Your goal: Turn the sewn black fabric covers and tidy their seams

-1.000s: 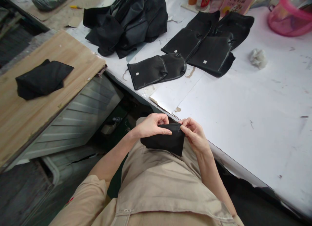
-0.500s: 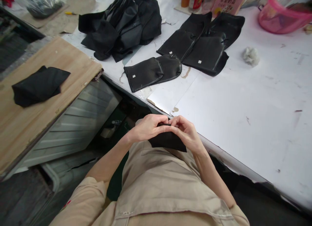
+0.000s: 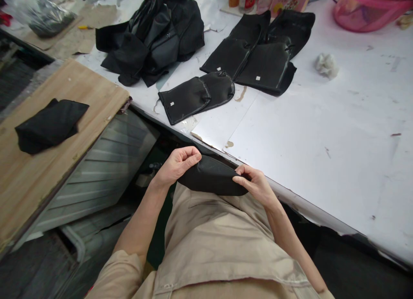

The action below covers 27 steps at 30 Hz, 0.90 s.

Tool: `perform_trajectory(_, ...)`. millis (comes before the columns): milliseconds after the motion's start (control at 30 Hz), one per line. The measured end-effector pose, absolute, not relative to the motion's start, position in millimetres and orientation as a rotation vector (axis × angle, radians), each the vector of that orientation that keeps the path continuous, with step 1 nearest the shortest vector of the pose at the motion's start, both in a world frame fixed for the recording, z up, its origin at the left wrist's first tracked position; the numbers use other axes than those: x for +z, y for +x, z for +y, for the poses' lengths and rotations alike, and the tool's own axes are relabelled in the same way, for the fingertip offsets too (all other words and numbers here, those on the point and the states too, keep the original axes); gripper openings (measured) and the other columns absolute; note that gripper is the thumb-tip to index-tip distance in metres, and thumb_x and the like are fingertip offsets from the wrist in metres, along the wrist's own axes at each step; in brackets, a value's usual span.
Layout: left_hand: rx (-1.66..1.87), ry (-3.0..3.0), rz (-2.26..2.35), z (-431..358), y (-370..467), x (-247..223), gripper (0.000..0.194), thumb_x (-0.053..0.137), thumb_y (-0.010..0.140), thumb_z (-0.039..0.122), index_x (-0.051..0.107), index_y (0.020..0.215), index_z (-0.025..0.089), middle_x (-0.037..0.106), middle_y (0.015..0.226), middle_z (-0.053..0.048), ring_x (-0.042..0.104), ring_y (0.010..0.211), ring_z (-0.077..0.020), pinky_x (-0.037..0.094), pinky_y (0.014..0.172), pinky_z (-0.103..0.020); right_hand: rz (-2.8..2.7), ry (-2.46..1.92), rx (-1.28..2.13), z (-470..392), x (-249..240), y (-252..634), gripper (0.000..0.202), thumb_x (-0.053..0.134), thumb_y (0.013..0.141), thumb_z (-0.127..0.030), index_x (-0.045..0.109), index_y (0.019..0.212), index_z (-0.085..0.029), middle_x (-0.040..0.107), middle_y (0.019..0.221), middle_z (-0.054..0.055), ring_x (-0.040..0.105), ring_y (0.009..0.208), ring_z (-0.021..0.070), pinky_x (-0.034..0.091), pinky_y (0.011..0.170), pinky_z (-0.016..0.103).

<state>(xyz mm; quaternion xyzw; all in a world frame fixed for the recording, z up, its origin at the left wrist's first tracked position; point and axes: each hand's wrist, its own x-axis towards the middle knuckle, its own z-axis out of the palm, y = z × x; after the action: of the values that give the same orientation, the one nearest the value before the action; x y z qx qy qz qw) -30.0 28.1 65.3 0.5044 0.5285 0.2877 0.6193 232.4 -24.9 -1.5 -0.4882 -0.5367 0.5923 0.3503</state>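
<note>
Between my two hands, over my lap and close to the table's front edge, is a piece of black fabric [image 3: 213, 177]. My left hand [image 3: 179, 163] pinches its upper left edge between thumb and fingers. At the right end, my right hand [image 3: 254, 182] grips the fabric the same way, so it hangs in a shallow curve. On the table just beyond lie flat black sewn pieces [image 3: 185, 100], overlapping in pairs, some with a small white tag. A crumpled heap of black fabric [image 3: 158, 41] sits farther back on the left.
A white-covered table [image 3: 325, 131] spreads to the right, with a white crumpled wad [image 3: 327, 66] and a pink basket [image 3: 364, 15]. To the left, a wooden board [image 3: 80, 84] bears a folded black piece [image 3: 50, 124]. Bottles [image 3: 248, 0] and a clear plastic bag [image 3: 48, 17] stand farther back.
My hands were close together at the fabric's upper edge. They have moved apart, left hand leftward and right hand slightly rightward, and the fabric is spread wider between them.
</note>
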Motion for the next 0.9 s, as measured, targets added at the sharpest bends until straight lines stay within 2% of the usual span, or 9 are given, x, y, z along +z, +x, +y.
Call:
perform_trajectory(167,0.63,1.241,1.269,25.3,-29.1,66.5,0.038,0.062,0.087,0.049,0.056,0.074,0.015,0.046,0.064,0.003,0.039,0.056,-0.0083,0.032,0.052,-0.02,-1.486,-1.246,1.462,-20.0,8.2,235.6,0.028,0.059,0.092,-0.041,0.055,0.074,-0.02,0.055,0.074,0.0,0.047,0.068,0.0146,0.036,0.062,0.027)
perform_trajectory(333,0.588,1.38,1.24,22.0,-21.0,67.3,0.038,0.059,0.09,0.049,0.054,0.073,0.015,0.044,0.067,0.002,0.039,0.061,-0.0094,0.031,0.054,-0.021,-1.695,-1.106,1.337,-12.1,19.7,221.9,0.015,0.066,0.089,-0.035,0.06,0.085,-0.022,0.064,0.092,0.004,0.058,0.086,0.02,0.044,0.076,0.031)
perform_trajectory(533,0.538,1.519,1.22,21.1,-18.7,69.2,0.036,0.053,0.093,0.046,0.054,0.075,0.015,0.044,0.069,0.002,0.04,0.065,-0.0108,0.033,0.059,-0.022,-1.579,-1.065,1.157,-9.5,27.4,193.0,0.018,0.063,0.092,-0.029,0.054,0.077,-0.023,0.063,0.098,0.006,0.061,0.093,0.0199,0.045,0.087,0.034)
perform_trajectory(733,0.516,1.577,1.194,20.7,-19.3,67.5,0.034,0.052,0.095,0.045,0.055,0.076,0.016,0.043,0.07,0.002,0.039,0.065,-0.0111,0.033,0.06,-0.022,-1.582,-1.05,1.217,-10.0,28.5,191.3,0.012,0.062,0.092,-0.03,0.056,0.085,-0.024,0.064,0.093,0.004,0.062,0.094,0.0204,0.046,0.086,0.034)
perform_trajectory(900,0.495,1.576,1.164,20.7,-12.4,67.7,0.034,0.052,0.094,0.045,0.057,0.078,0.015,0.046,0.071,0.002,0.041,0.067,-0.0113,0.034,0.061,-0.022,-1.539,-1.067,1.189,-9.9,31.8,187.6,0.014,0.061,0.093,-0.029,0.055,0.082,-0.023,0.065,0.093,0.004,0.061,0.089,0.0194,0.046,0.084,0.033)
